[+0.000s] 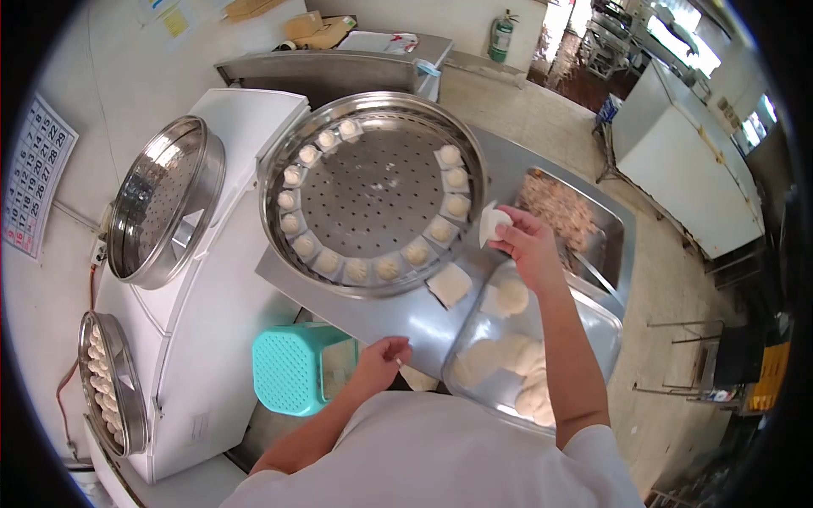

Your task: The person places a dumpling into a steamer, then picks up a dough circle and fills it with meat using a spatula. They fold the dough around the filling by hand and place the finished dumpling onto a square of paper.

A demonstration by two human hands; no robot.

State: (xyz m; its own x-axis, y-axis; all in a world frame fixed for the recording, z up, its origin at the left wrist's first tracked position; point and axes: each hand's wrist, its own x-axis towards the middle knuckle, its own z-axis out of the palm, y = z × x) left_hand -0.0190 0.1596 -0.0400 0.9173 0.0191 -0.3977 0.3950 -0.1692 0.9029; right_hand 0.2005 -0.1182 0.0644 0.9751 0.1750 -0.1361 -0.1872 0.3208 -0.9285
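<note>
My right hand pinches a small white bun with a square of paper, raised just off the right rim of the large steamer tray. Inside that perforated metal tray, several pleated buns sit on paper squares in a curved row along the wall. By the table's near edge, my left hand has its fingers curled; a tiny pale bit shows at them, too small to name. A stack of paper squares lies beside the tray. Below my right forearm, flattened dough rounds rest in a shallow metal tray.
A metal pan of minced filling with a long-handled utensil stands at the right. A teal stool is below the table. Left, an upright steamer tray and another full of buns rest on white freezers.
</note>
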